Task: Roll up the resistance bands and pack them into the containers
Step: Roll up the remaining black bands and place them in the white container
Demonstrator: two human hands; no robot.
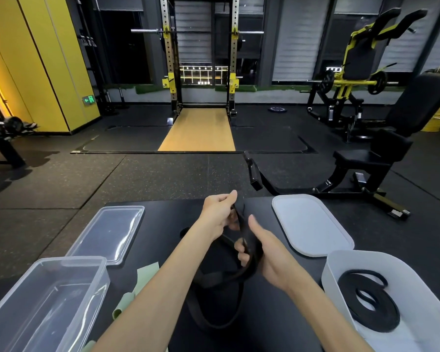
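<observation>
Left hand pinches the upper end of a flat black resistance band | right hand curls closed around its lower fold, thumb up | slack loops droop below both hands | coiled black band lies in white container right of the right hand

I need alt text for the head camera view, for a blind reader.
Two bare hands, left hand and right hand, hold a black resistance band above a black table. A white container holds a coiled band; a clear container stands left.
</observation>
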